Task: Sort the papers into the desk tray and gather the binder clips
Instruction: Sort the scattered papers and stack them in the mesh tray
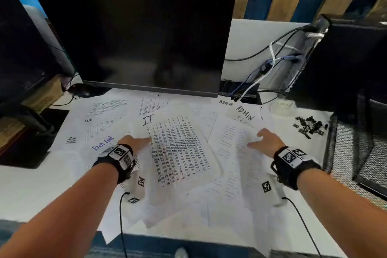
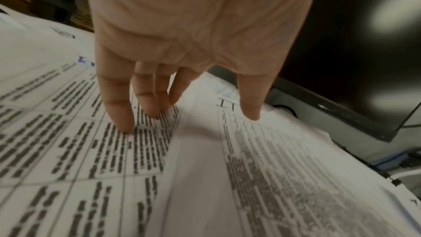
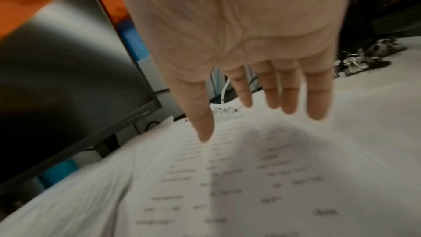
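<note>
Printed white papers (image 1: 180, 148) cover the white table (image 1: 31, 190), none sorted into the black mesh desk tray (image 1: 351, 148) at right. Small black binder clips (image 1: 310, 126) lie scattered beside it. Left hand (image 1: 134, 142) rests straight fingers on a sheet; right hand (image 1: 267, 141) hovers spread, empty. Next: lift one sheet.

We see printed papers (image 1: 180, 148) fanned, overlapping, across the desk's middle; black binder clips (image 1: 310, 127) heaped near its right edge, beside the mesh desk tray (image 1: 347, 153).

- Office workstation: wide black flat monitor (image 1: 134, 42) on white bench (image 1: 41, 190)
- Scattered white printed papers (image 1: 180, 148) marked "IT", "ADMIN"
- Black mesh desk tray (image 1: 356, 153), black binder clips pile (image 1: 310, 126)
</note>
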A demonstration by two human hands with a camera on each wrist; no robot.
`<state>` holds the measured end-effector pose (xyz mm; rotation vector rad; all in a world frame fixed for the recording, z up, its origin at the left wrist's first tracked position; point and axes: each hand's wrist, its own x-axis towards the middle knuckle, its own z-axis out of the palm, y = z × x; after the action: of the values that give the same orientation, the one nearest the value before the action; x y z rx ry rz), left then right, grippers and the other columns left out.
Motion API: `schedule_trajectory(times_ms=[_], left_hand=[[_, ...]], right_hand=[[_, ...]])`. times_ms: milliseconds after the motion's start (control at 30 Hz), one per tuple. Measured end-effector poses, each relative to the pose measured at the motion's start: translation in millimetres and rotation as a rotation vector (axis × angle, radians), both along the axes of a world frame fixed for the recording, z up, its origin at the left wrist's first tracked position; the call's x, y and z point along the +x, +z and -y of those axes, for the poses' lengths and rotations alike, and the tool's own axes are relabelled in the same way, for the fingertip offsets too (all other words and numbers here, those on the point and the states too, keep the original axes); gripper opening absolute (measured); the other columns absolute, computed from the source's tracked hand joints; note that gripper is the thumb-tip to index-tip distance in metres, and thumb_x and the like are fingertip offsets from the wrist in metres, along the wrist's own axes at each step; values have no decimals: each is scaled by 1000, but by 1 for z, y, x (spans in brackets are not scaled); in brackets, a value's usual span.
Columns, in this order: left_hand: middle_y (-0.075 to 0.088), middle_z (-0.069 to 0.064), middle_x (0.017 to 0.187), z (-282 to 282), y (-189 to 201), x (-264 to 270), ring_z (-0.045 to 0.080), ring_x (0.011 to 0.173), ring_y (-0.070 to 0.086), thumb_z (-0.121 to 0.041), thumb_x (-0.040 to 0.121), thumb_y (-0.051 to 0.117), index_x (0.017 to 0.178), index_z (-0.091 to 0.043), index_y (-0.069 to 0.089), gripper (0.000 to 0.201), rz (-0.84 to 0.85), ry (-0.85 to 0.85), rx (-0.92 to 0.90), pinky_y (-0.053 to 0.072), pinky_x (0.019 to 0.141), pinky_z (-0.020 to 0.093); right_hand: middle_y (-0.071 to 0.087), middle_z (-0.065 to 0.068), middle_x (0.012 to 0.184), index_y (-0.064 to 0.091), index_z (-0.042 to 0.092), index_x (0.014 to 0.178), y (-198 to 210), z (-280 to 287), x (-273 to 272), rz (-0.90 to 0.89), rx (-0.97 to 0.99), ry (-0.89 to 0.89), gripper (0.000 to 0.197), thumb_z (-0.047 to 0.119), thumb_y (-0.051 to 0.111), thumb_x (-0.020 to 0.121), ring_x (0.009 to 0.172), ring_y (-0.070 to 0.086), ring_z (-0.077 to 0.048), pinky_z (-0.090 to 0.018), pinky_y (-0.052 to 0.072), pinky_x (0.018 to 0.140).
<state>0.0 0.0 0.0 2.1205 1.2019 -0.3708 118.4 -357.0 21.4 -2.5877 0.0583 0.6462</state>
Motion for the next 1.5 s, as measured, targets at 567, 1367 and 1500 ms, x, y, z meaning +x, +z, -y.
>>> schedule_trajectory(times_ms=[567, 1367, 1500], left_hand=[[59, 16, 115, -9, -60, 19, 35, 106, 58, -39, 52, 86, 120, 2, 48, 88, 191, 24, 48, 53, 88, 44], [59, 13, 118, 22, -31, 51, 32, 109, 57, -21, 89, 59, 124, -3, 46, 41, 438, -177, -199, 48, 93, 41], [58, 2, 109, 25, -32, 46, 23, 97, 56, -12, 81, 69, 126, -10, 44, 52, 440, -203, -237, 49, 87, 36]], right_hand=[[52, -26, 130, 19, 5, 145, -67, 10, -44, 92, 175, -544, 90, 11, 76, 75, 118, 51, -39, -39, 42, 94], [61, -14, 101, 39, 8, 128, -82, 26, -33, 278, 571, -797, 57, -1, 66, 78, 91, 58, -27, -36, 45, 84], [68, -12, 91, 63, 9, 105, -78, 30, -32, 254, 602, -670, 24, 0, 60, 82, 93, 64, -32, -40, 48, 86]])
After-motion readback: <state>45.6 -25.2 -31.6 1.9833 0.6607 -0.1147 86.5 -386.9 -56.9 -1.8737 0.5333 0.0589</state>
